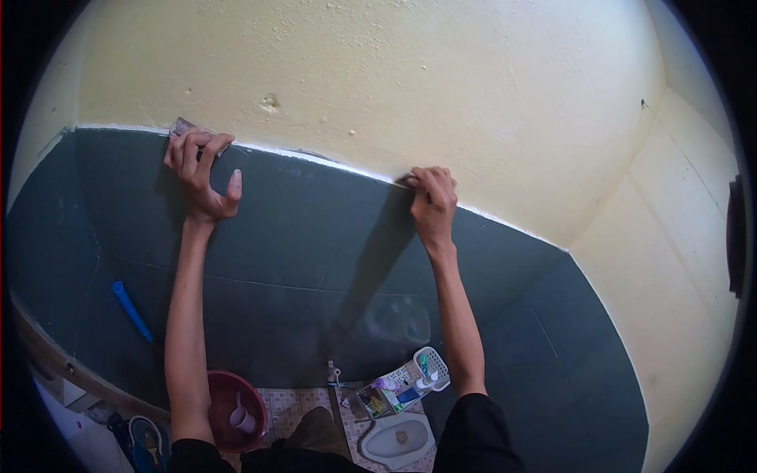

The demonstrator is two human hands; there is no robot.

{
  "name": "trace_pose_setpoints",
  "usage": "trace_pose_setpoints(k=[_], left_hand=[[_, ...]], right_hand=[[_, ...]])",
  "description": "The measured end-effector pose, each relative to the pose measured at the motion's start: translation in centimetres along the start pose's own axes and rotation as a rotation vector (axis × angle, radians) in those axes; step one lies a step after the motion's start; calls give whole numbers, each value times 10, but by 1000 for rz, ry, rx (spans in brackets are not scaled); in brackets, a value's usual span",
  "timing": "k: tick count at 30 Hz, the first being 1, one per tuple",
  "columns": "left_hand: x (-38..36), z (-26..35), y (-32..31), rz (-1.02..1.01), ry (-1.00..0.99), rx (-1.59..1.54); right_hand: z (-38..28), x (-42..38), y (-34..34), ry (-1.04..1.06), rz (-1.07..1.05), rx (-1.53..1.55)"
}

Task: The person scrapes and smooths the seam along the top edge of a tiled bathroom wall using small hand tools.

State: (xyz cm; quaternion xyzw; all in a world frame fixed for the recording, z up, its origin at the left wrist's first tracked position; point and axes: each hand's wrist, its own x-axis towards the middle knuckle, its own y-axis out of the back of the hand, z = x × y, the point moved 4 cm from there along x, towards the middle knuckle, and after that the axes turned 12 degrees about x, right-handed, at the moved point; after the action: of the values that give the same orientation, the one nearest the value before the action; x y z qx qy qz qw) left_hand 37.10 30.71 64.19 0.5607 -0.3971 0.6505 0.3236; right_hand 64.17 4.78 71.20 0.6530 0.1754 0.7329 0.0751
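My left hand (203,169) is up at the top edge of the dark green tiles. Its bent fingers press a flat greyish-brown piece (183,124) against the wall, while the thumb sticks out to the side. Further right along the same edge, my right hand (434,201) pinches a small dark piece (405,179), mostly hidden behind the fingers. A rough white strip (339,163) runs between the hands, where the tiled wall (276,213) meets the cream painted wall (378,79).
Below stand a red basin (260,402) holding a pink dipper (243,420), a squat toilet (398,439) and a white basket (432,366) with bottles. A tap (333,372) projects low on the wall. A blue tube (131,309) leans at left.
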Motion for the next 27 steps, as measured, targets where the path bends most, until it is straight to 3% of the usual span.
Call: trace_pose_setpoints(k=[5,9,12,21,24,27], left_hand=[[0,1,1,5,8,8],[1,2,2,7,5,7],[1,1,2,-11,-1,-2],[1,2,2,3,8,6],[0,2,2,-1,10,3],[-1,1,1,-21,1,-1]], right_hand=[[20,-12,24,-73,-6,-111],[5,1,16,-65,71,-86],[-14,7,1,16,-4,-9],[12,-5,26,-52,59,-95],[-12,17,12,25,50,-60],[-10,7,0,-38,-37,-57]])
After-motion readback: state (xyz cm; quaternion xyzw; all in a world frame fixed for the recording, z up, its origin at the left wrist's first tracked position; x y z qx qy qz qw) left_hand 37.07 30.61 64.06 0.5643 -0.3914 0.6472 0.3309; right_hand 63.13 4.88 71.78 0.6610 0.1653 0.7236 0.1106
